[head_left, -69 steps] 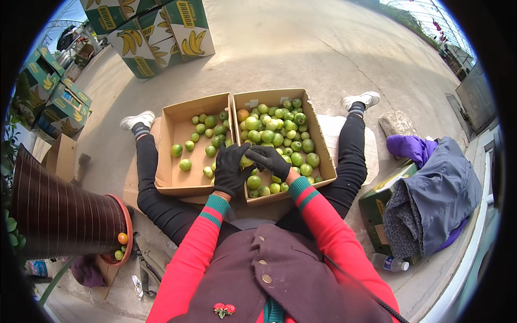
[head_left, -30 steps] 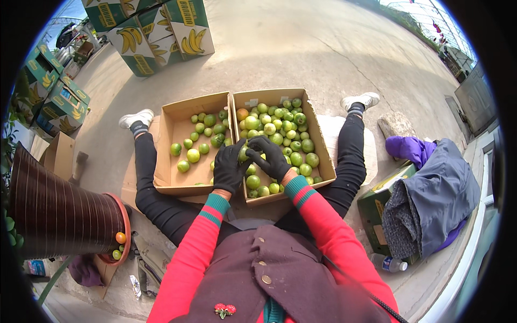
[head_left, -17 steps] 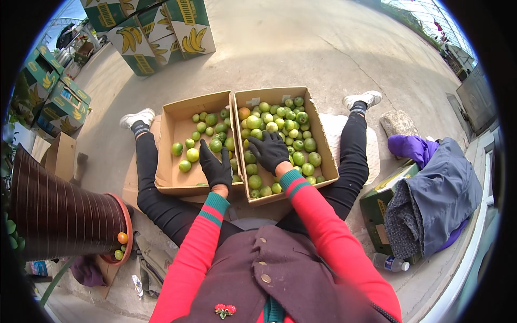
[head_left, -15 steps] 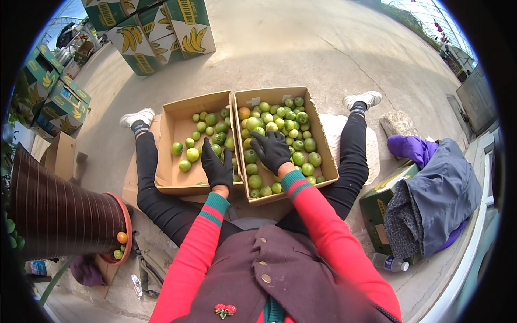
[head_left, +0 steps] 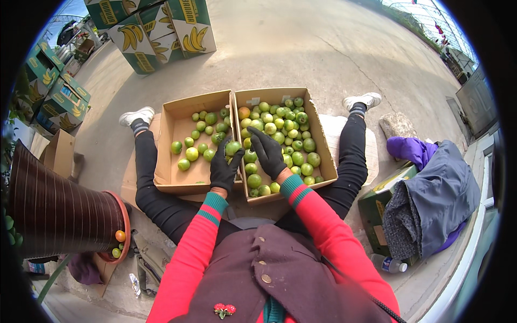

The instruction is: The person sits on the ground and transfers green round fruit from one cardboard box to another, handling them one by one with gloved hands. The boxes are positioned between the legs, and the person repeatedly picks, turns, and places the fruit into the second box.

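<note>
Two open cardboard boxes stand side by side between my legs. In the left box (head_left: 173, 116), green tomatoes (head_left: 191, 154) lie in a loose group toward its right side. Fuller is the right box (head_left: 325, 140), covered with many green tomatoes (head_left: 314, 159) and one orange-tinged one (head_left: 244, 112). My gloved left hand (head_left: 222, 171) is closed round a green tomato (head_left: 232, 148) near the wall between the boxes. Over the left part of the right box, my gloved right hand (head_left: 268, 153) has its fingers stretched out, with no tomato visible in it.
Banana boxes (head_left: 161, 37) are stacked ahead, with more at far left. A large brown pot (head_left: 64, 210) lies on its side at left, several tomatoes at its rim. A grey jacket (head_left: 439, 194) covers a box at right, beside a plastic bottle (head_left: 389, 264) and a stone (head_left: 397, 125).
My left hand has taken hold of a green tomato, where before its fingers were apart. My right hand has shifted slightly, its fingers now straighter and pointing up-left.
</note>
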A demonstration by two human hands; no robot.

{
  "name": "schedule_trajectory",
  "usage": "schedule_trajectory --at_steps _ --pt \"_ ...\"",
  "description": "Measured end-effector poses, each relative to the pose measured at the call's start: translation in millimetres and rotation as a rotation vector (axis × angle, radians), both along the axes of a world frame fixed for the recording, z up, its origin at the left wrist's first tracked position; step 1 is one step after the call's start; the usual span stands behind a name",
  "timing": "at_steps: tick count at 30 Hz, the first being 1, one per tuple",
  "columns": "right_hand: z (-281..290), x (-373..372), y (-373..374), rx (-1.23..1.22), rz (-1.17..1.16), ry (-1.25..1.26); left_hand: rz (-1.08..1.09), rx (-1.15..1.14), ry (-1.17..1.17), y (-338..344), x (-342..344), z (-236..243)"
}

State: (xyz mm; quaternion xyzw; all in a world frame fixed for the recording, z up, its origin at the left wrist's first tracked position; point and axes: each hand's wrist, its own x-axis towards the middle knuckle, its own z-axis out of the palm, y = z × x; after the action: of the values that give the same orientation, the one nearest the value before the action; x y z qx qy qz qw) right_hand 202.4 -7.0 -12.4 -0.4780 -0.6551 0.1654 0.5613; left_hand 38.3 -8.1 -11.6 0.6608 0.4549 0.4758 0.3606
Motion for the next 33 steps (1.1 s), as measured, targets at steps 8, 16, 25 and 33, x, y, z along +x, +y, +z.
schedule_trajectory --at_steps 8,16,25,33 --pt "-51 47 33 -0.184 -0.402 -0.899 0.420 -0.246 -0.198 29 -25 -52" --pt "-47 52 30 -0.291 -0.287 -0.860 0.449 -0.175 -0.038 17 -8 -29" --pt "-25 39 15 -0.568 -0.388 -0.693 0.253 0.008 0.106 15 -7 -35" --pt "-5 5 -6 -0.083 0.100 -0.481 -0.194 0.162 0.316 10 -4 -14"
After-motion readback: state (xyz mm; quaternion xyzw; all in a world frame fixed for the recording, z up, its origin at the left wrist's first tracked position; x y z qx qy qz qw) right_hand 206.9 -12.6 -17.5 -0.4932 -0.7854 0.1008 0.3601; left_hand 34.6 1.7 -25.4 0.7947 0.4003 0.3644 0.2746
